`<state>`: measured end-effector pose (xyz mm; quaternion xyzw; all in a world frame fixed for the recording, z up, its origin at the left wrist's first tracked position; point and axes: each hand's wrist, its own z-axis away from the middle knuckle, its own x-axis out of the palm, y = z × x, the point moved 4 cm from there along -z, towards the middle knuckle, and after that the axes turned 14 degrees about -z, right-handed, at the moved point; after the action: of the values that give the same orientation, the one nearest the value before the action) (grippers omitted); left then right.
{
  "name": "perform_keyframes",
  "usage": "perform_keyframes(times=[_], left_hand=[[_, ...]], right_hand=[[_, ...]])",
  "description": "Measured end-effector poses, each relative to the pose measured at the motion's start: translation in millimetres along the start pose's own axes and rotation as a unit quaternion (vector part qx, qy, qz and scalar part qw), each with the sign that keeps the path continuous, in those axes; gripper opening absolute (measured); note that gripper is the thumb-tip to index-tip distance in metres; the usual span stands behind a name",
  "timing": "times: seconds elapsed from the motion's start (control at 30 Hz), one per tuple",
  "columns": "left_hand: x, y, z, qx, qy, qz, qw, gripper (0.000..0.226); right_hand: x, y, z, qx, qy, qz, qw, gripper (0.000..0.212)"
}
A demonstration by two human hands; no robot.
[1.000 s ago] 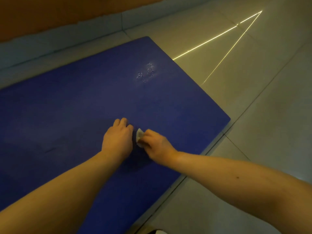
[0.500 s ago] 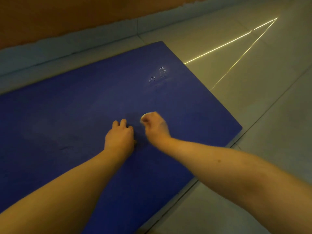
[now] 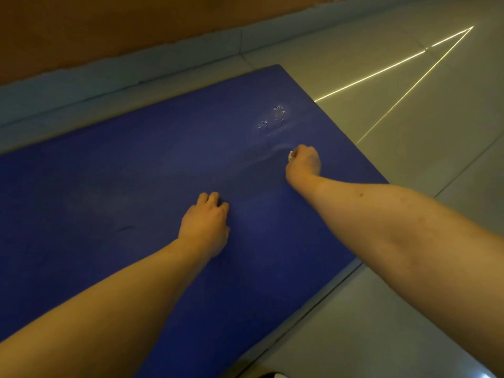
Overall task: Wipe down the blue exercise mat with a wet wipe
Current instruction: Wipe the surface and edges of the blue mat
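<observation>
The blue exercise mat [image 3: 109, 186] lies flat on the tiled floor and fills the left and middle of the head view. My right hand [image 3: 305, 160] is stretched out toward the mat's far right corner and grips a small white wet wipe [image 3: 291, 156], of which only a sliver shows at the fingers. It presses the wipe on the mat just below a patch of shiny wet marks [image 3: 274, 120]. My left hand [image 3: 206, 225] rests on the middle of the mat with its fingers curled under, holding nothing.
Grey floor tiles [image 3: 409, 309] surround the mat on the right and near side. A skirting strip and an orange-brown wall [image 3: 109, 28] run along the far side. Two thin bright light lines [image 3: 381, 75] cross the floor at the upper right.
My right hand has slid the wipe away from my left hand, up and to the right toward the wet marks. My left hand has stayed in place on the mat.
</observation>
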<state>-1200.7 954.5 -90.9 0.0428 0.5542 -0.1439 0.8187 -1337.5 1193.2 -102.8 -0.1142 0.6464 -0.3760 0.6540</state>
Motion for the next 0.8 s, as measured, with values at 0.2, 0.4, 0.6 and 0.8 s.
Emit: perform_keyframes(times=[0.2, 0.4, 0.6, 0.8], left_hand=[[5.0, -34.4, 14.4, -0.059, -0.002, -0.010, 0.998, 0.033], [11.8, -73.8, 36.0, -0.115, -0.050, 0.005, 0.992, 0.027], [20.7, -94.1, 62.5, -0.112, -0.066, 0.103, 0.986, 0.041], [-3.2, -152.1, 87.3, -0.236, 0.067, 0.388, 0.888, 0.034]], right_hand=[[76.3, -52.6, 100.3, -0.118, -0.123, -0.086, 0.982, 0.016], [127.9, -82.7, 205.0, -0.267, -0.298, -0.096, 0.911, 0.015], [122.6, -107.1, 187.3, -0.192, -0.311, -0.165, 0.916, 0.007], [153.8, -192.8, 209.1, -0.019, -0.354, -0.375, 0.857, 0.013]])
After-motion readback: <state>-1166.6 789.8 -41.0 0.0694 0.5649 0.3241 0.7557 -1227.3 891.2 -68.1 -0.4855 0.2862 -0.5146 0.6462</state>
